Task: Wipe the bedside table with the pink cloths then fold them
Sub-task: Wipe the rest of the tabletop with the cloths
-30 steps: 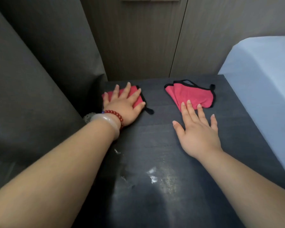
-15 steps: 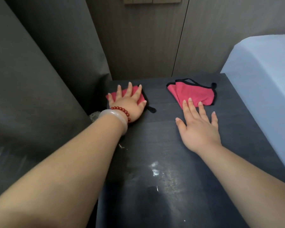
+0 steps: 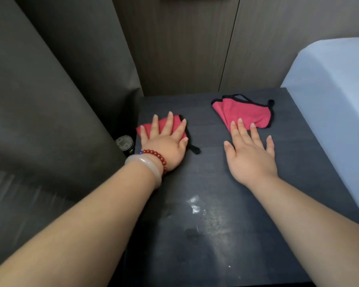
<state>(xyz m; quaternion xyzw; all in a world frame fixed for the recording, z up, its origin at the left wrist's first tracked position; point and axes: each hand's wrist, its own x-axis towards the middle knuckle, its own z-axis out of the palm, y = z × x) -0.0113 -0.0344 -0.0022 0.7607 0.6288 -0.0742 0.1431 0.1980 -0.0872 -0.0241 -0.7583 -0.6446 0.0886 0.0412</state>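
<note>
Dark grey wood-grain bedside worktop [image 3: 216, 235] fills most of the shot, with a pale blue-white bed [image 3: 336, 104] along its right edge and a dark grey curtain [image 3: 50, 100] on the left. Both forearms reach in. Left hand [image 3: 166, 146] lies flat, fingers spread, pressing down on a folded pink cloth with black trim [image 3: 164, 125] at the worktop's left edge, so no pinching grip. Right hand [image 3: 250, 156] is flat and spread too, fingertips just overlapping the second pink black-edged cloth [image 3: 249, 111], folded further back. Red bead bracelet [image 3: 157, 156] and pale bangle [image 3: 145, 164] on the left wrist.
</note>
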